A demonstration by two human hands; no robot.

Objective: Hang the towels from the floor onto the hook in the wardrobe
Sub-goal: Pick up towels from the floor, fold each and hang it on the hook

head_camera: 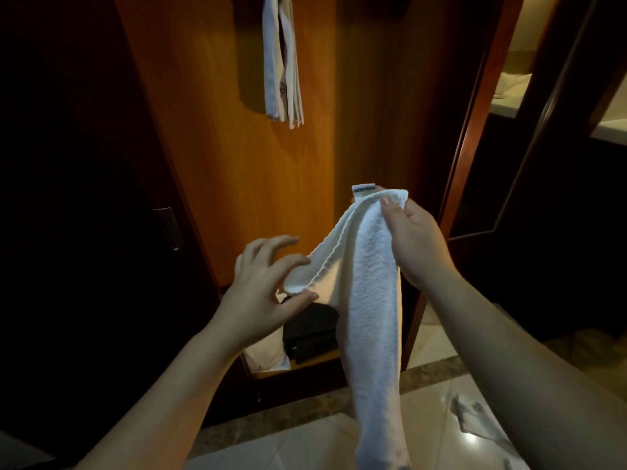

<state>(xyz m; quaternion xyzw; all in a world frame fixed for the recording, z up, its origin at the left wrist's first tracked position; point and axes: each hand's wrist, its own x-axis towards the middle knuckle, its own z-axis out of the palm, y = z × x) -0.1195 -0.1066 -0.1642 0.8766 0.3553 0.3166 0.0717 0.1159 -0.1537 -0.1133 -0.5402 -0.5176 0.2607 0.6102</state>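
Note:
My right hand (412, 237) grips the top corner of a white towel (368, 300), near its small label, and the towel hangs down long toward the floor. My left hand (266, 286) pinches a lower corner of the same towel between thumb and forefinger, with the other fingers spread. Higher up, a white patterned towel (281, 62) hangs against the wooden back panel of the wardrobe (220, 157); its hook is out of view above the frame. Another white towel (475, 422) lies on the tiled floor at the lower right.
A dark wardrobe door with a metal handle (169, 228) stands at the left. At the wardrobe's bottom lie a black object (310, 334) and white cloth (268, 356). A mirrored door (529, 130) is at the right. Glossy floor tiles (431, 344) spread below.

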